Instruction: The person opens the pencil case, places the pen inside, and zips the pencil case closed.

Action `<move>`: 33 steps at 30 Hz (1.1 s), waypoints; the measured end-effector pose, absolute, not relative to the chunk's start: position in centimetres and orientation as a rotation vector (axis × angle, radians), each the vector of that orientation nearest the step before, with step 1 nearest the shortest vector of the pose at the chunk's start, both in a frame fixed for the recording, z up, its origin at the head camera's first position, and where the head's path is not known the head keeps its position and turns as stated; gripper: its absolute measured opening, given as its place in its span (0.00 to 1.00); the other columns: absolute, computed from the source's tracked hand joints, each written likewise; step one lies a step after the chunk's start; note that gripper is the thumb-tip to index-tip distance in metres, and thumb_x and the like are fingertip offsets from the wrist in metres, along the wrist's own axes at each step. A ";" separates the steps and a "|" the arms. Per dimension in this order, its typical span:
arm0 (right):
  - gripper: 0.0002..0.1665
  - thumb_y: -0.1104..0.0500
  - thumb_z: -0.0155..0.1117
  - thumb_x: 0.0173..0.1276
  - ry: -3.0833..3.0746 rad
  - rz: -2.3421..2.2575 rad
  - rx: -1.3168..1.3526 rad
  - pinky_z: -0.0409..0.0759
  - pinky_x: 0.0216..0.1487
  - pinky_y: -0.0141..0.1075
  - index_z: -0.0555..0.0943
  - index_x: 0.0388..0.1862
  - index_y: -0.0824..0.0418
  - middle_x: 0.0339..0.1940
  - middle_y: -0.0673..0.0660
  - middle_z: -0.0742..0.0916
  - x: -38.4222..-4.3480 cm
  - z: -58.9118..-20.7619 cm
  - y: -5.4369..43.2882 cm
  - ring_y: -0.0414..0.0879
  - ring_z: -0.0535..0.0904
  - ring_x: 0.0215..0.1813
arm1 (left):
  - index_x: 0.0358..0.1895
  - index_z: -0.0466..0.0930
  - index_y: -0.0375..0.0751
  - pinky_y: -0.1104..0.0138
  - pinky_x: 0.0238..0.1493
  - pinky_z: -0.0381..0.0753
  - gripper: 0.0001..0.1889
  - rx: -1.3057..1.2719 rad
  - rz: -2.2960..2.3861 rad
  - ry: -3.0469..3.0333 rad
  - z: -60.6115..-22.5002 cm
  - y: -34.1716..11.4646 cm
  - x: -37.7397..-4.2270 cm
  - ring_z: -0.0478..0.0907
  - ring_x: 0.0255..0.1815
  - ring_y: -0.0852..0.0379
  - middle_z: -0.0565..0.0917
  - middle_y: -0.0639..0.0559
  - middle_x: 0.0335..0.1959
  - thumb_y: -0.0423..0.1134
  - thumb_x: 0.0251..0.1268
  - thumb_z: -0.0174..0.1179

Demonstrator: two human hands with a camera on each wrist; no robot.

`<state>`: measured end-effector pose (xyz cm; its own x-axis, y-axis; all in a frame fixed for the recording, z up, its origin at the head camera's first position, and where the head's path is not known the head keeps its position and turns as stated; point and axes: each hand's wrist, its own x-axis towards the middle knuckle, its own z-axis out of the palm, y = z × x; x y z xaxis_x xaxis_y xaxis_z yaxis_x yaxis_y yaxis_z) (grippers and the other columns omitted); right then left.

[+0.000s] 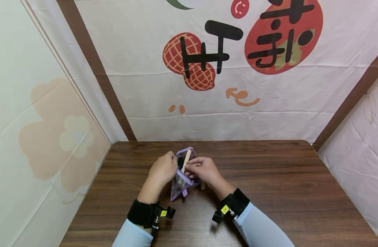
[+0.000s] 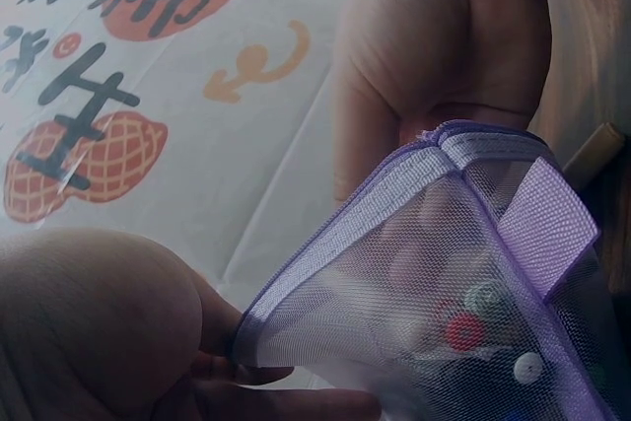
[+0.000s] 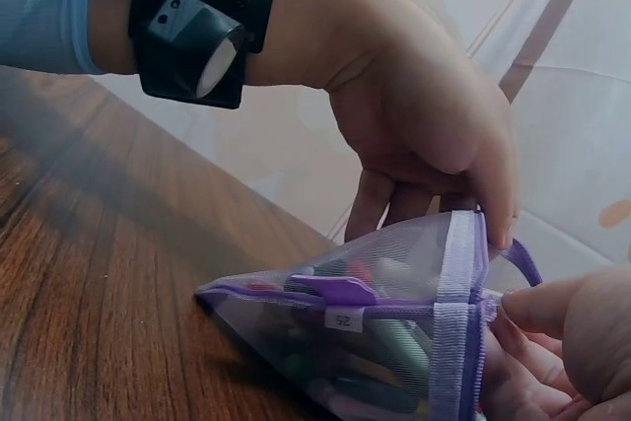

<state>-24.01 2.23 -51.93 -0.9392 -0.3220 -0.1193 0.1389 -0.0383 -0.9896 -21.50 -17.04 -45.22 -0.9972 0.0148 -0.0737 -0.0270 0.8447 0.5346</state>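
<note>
A purple mesh zip pouch (image 1: pixel 178 187) stands tilted above the table, its zipped mouth open. Small coloured items show through the mesh, among them a red one (image 2: pixel 463 330) and a white round one (image 2: pixel 528 369). At the mouth's left side my left hand (image 1: pixel 164 168) grips the rim between thumb and fingers. My right hand (image 1: pixel 204 169) is at the opposite side, with some fingers inside the mouth. Its thumb and forefinger pinch a pale beige stick (image 1: pixel 187 158) that juts from the mouth. Dark items (image 1: pixel 180 162) lie beside the stick. The fingertips inside are partly hidden.
The brown wooden table (image 1: pixel 269 185) runs to a printed cloth wall (image 1: pixel 139 85) at the back. A narrow tan wooden piece (image 1: pixel 203 185) shows beside the pouch, below my right hand. Both wrists carry black camera straps (image 1: pixel 142 212).
</note>
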 end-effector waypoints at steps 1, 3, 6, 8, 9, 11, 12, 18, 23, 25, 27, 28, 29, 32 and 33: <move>0.10 0.68 0.74 0.78 1.947 -2.032 -0.213 0.91 0.35 0.32 0.90 0.52 0.75 0.37 0.63 0.97 -24.0 -51.9 2.2 0.40 0.93 0.32 | 0.58 0.82 0.36 0.53 0.39 0.79 0.18 -0.009 0.855 2.945 -45.2 -17.0 -21.5 0.80 0.34 0.47 0.86 0.42 0.40 0.43 0.94 0.45; 0.12 0.67 0.73 0.79 1.991 -1.991 -0.254 0.91 0.35 0.32 0.90 0.54 0.76 0.40 0.65 0.97 -24.0 -51.9 2.2 0.40 0.93 0.33 | 0.59 0.82 0.36 0.53 0.39 0.80 0.18 -0.008 0.855 2.946 -45.2 -17.0 -21.6 0.80 0.34 0.47 0.87 0.42 0.40 0.43 0.94 0.45; 0.12 0.68 0.73 0.78 2.041 -1.957 -0.280 0.89 0.33 0.33 0.90 0.54 0.74 0.40 0.65 0.97 -24.0 -51.9 2.4 0.40 0.92 0.32 | 0.59 0.82 0.35 0.54 0.38 0.79 0.18 -0.011 0.858 2.942 -45.3 -17.1 -21.6 0.80 0.33 0.47 0.86 0.42 0.39 0.43 0.94 0.44; 0.11 0.68 0.72 0.78 2.062 -1.955 -0.284 0.89 0.33 0.33 0.90 0.54 0.74 0.40 0.65 0.97 -24.2 -51.8 2.7 0.41 0.92 0.32 | 0.58 0.81 0.36 0.55 0.37 0.77 0.18 -0.016 0.862 2.937 -45.3 -17.0 -21.6 0.79 0.32 0.47 0.85 0.43 0.37 0.43 0.94 0.44; 0.10 0.68 0.71 0.79 2.075 -1.955 -0.285 0.89 0.32 0.34 0.90 0.53 0.74 0.39 0.65 0.97 -24.2 -51.7 2.8 0.42 0.92 0.31 | 0.59 0.81 0.36 0.55 0.36 0.76 0.18 -0.018 0.865 2.933 -45.3 -17.0 -21.6 0.79 0.31 0.47 0.84 0.43 0.36 0.43 0.94 0.44; 0.09 0.68 0.69 0.79 2.116 -1.949 -0.282 0.88 0.31 0.34 0.90 0.50 0.73 0.38 0.64 0.96 -24.5 -51.6 3.3 0.43 0.91 0.30 | 0.59 0.81 0.36 0.56 0.34 0.75 0.18 -0.021 0.873 2.925 -45.4 -16.9 -21.5 0.78 0.29 0.48 0.83 0.44 0.34 0.44 0.95 0.44; 0.08 0.67 0.69 0.80 2.140 -1.944 -0.272 0.88 0.31 0.34 0.90 0.49 0.72 0.36 0.64 0.96 -24.6 -51.5 3.5 0.42 0.91 0.30 | 0.60 0.81 0.36 0.57 0.33 0.74 0.18 -0.023 0.877 2.921 -45.4 -16.9 -21.5 0.78 0.29 0.48 0.82 0.44 0.33 0.44 0.95 0.45; 0.08 0.66 0.67 0.78 2.271 -1.879 -0.186 0.86 0.28 0.35 0.90 0.45 0.69 0.30 0.59 0.93 -25.5 -51.4 5.2 0.41 0.87 0.26 | 0.61 0.81 0.34 0.59 0.30 0.72 0.18 -0.014 0.894 2.910 -45.4 -16.8 -21.5 0.75 0.26 0.51 0.79 0.46 0.29 0.43 0.95 0.44; 0.09 0.64 0.68 0.77 2.322 -1.799 -0.180 0.88 0.28 0.39 0.90 0.46 0.69 0.30 0.60 0.93 -26.2 -51.5 6.2 0.42 0.87 0.25 | 0.61 0.80 0.34 0.59 0.30 0.71 0.19 -0.008 0.900 2.903 -45.3 -16.9 -21.4 0.74 0.25 0.51 0.77 0.46 0.29 0.43 0.95 0.43; 0.09 0.64 0.68 0.78 2.338 -1.761 -0.181 0.88 0.28 0.39 0.90 0.47 0.69 0.30 0.60 0.93 -26.4 -51.7 6.5 0.43 0.87 0.25 | 0.61 0.80 0.34 0.59 0.30 0.71 0.19 -0.010 0.903 2.898 -45.2 -16.9 -21.3 0.74 0.26 0.51 0.77 0.46 0.29 0.43 0.95 0.43; 0.08 0.64 0.69 0.79 2.347 -1.723 -0.178 0.88 0.28 0.39 0.90 0.47 0.68 0.29 0.58 0.93 -26.7 -51.9 6.7 0.43 0.87 0.26 | 0.62 0.80 0.34 0.59 0.31 0.72 0.19 -0.017 0.890 2.905 -45.2 -17.0 -21.3 0.74 0.26 0.50 0.78 0.46 0.29 0.43 0.95 0.42; 0.07 0.63 0.70 0.79 2.349 -1.703 -0.175 0.88 0.28 0.39 0.90 0.47 0.68 0.29 0.58 0.93 -26.7 -51.9 6.9 0.44 0.87 0.26 | 0.62 0.80 0.34 0.58 0.31 0.72 0.19 -0.022 0.882 2.909 -45.2 -17.1 -21.4 0.74 0.26 0.50 0.78 0.46 0.29 0.43 0.95 0.42; 0.07 0.63 0.71 0.80 2.358 -1.679 -0.173 0.88 0.28 0.38 0.90 0.47 0.67 0.29 0.57 0.93 -26.8 -51.9 7.0 0.44 0.87 0.27 | 0.63 0.80 0.34 0.58 0.31 0.72 0.20 -0.029 0.876 2.911 -45.2 -17.1 -21.4 0.75 0.26 0.50 0.78 0.46 0.29 0.43 0.95 0.42; 0.07 0.61 0.71 0.80 2.382 -1.607 -0.172 0.87 0.28 0.36 0.90 0.47 0.65 0.30 0.56 0.92 -26.9 -52.1 7.2 0.44 0.88 0.28 | 0.63 0.80 0.34 0.58 0.32 0.73 0.20 -0.045 0.857 2.922 -45.2 -17.4 -21.4 0.75 0.27 0.50 0.78 0.46 0.29 0.43 0.96 0.41; 0.07 0.62 0.71 0.80 2.395 -1.579 -0.177 0.87 0.28 0.36 0.90 0.47 0.65 0.30 0.56 0.92 -26.9 -52.1 7.3 0.45 0.88 0.28 | 0.63 0.80 0.34 0.57 0.33 0.73 0.20 -0.049 0.858 2.920 -45.2 -17.4 -21.5 0.75 0.27 0.49 0.78 0.46 0.30 0.43 0.96 0.41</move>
<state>-26.91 7.25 -52.12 -0.9570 -0.2462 -0.1536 0.0441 0.3997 -0.9156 -21.46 -17.40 -45.23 -0.9947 -0.0032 -0.1025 -0.0581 0.8409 0.5380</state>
